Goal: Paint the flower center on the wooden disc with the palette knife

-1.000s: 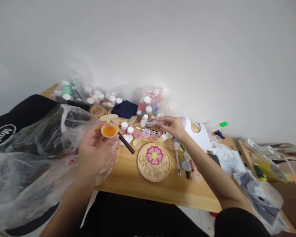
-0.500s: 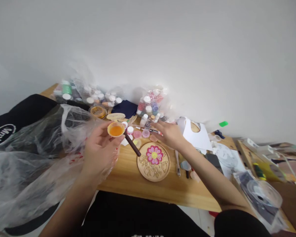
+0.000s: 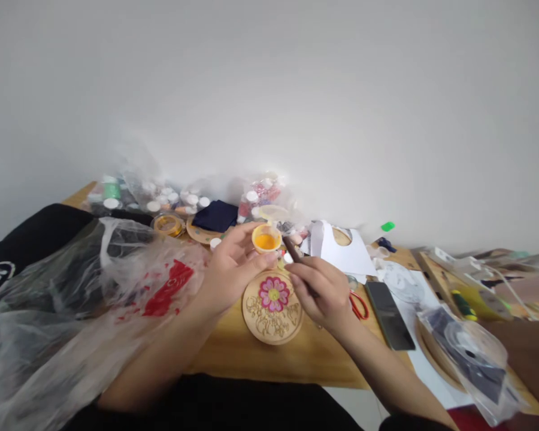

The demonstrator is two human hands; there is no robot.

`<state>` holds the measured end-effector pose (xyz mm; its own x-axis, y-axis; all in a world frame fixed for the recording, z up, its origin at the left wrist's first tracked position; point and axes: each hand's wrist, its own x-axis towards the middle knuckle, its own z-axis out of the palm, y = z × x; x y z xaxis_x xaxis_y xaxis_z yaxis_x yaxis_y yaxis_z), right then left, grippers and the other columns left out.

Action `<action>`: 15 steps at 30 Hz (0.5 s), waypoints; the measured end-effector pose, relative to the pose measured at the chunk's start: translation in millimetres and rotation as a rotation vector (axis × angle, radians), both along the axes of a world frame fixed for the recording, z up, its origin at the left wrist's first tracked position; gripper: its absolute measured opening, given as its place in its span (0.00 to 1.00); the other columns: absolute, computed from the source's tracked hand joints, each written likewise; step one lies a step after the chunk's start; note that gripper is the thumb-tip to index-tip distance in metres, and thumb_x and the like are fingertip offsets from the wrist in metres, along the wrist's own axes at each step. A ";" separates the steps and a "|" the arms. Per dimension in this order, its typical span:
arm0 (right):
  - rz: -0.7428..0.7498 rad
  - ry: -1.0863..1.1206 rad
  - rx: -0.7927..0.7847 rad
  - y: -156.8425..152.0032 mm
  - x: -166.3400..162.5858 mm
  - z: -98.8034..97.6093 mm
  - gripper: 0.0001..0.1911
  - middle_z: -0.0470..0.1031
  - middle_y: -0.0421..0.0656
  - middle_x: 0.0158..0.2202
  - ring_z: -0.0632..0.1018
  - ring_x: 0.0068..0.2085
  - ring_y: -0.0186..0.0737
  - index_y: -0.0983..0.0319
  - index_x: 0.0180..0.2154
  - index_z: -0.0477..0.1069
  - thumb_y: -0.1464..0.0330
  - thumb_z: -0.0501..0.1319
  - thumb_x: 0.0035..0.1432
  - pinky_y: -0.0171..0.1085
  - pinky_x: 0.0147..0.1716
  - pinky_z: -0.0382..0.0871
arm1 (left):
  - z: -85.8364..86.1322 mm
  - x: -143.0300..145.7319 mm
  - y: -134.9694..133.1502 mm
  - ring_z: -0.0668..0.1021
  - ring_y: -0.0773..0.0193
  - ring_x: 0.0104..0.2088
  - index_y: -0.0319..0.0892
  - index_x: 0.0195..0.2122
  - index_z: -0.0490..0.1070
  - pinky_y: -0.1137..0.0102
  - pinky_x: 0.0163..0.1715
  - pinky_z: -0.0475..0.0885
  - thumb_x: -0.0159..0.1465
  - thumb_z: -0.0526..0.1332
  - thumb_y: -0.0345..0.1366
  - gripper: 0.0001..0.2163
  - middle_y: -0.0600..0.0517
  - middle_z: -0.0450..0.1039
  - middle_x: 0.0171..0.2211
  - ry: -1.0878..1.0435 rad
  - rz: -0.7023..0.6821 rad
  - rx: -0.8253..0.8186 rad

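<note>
My left hand (image 3: 231, 269) holds a small open cup of orange powder (image 3: 266, 238) above the wooden table (image 3: 260, 353), its hinged lid tipped back. My right hand (image 3: 321, 290) is closed round a dark brown pen-like tool (image 3: 293, 249) whose tip points up toward the cup. Just below both hands lies a round wooden disc (image 3: 272, 305) with a pink flower with a yellow centre and carved outlines.
Small pots and bags of beads (image 3: 260, 200) line the back edge with a dark blue cloth (image 3: 216, 215). Crumpled clear plastic (image 3: 72, 299) covers the left. Red-handled scissors (image 3: 357, 304), a black phone (image 3: 388, 306), white paper (image 3: 341, 248) and a bagged tray (image 3: 471, 353) lie at the right.
My left hand carried the orange cup right, over the disc. My right hand left the pots at the back and now grips the brown tool, which the left hand had held.
</note>
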<state>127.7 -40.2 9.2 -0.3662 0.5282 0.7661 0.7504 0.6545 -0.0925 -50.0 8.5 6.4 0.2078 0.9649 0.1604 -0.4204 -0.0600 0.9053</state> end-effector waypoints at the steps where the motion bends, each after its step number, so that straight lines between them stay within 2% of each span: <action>1: -0.034 0.089 -0.029 -3.3 5.7 2.6 0.09 0.80 0.42 0.31 0.79 0.29 0.34 0.60 0.42 0.74 0.76 0.59 0.63 0.33 0.27 0.72 | 2.2 4.0 2.0 0.83 0.61 0.38 0.42 0.44 0.74 0.69 0.35 0.80 0.52 0.73 0.33 0.18 0.48 0.82 0.42 0.003 -0.010 0.004; 3: -0.101 0.270 -0.066 -9.7 17.7 8.3 0.10 0.81 0.41 0.32 0.80 0.30 0.33 0.59 0.43 0.75 0.76 0.60 0.62 0.32 0.29 0.74 | 7.2 10.9 6.7 0.83 0.60 0.37 0.42 0.45 0.73 0.70 0.31 0.79 0.53 0.73 0.35 0.19 0.48 0.82 0.42 0.001 -0.043 0.031; 5: -0.174 0.497 -0.116 -15.1 29.5 17.0 0.11 0.81 0.40 0.33 0.79 0.28 0.32 0.57 0.45 0.77 0.74 0.61 0.62 0.32 0.27 0.73 | 13.2 16.0 12.0 0.84 0.59 0.40 0.42 0.45 0.73 0.69 0.35 0.80 0.54 0.73 0.36 0.18 0.47 0.82 0.42 -0.006 -0.054 0.083; 7: -0.162 0.733 -0.145 -18.7 40.0 30.1 0.09 0.79 0.39 0.29 0.77 0.25 0.32 0.57 0.43 0.78 0.72 0.62 0.62 0.32 0.23 0.71 | 19.0 18.9 17.3 0.83 0.58 0.44 0.42 0.45 0.73 0.66 0.42 0.81 0.55 0.73 0.36 0.18 0.46 0.82 0.43 -0.015 -0.035 0.138; 9: -0.076 0.914 -0.155 -20.8 47.7 46.9 0.06 0.76 0.38 0.24 0.75 0.22 0.32 0.57 0.38 0.80 0.71 0.63 0.61 0.31 0.19 0.66 | 22.8 19.8 22.2 0.84 0.58 0.45 0.41 0.46 0.73 0.64 0.46 0.80 0.54 0.73 0.36 0.19 0.46 0.82 0.44 -0.017 -0.001 0.185; 12: 0.029 1.016 -0.162 -22.5 51.3 72.2 0.04 0.72 0.37 0.19 0.71 0.19 0.32 0.57 0.33 0.81 0.69 0.66 0.57 0.31 0.14 0.60 | 23.6 18.3 27.4 0.84 0.58 0.44 0.41 0.47 0.72 0.64 0.47 0.81 0.54 0.73 0.35 0.20 0.47 0.82 0.43 -0.006 0.058 0.246; 15: 0.058 0.982 -0.092 -26.6 43.7 89.5 0.03 0.72 0.38 0.21 0.71 0.19 0.32 0.56 0.30 0.81 0.67 0.67 0.56 0.31 0.13 0.60 | 21.6 14.8 28.7 0.84 0.60 0.42 0.41 0.45 0.73 0.66 0.45 0.81 0.54 0.72 0.33 0.18 0.48 0.81 0.41 0.000 0.082 0.291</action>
<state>171.4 -66.8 98.7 0.3827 0.6019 0.7008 0.2803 0.6472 -0.7089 -35.1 37.2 28.0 0.1310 0.8921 0.4323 -0.4032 -0.3504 0.8453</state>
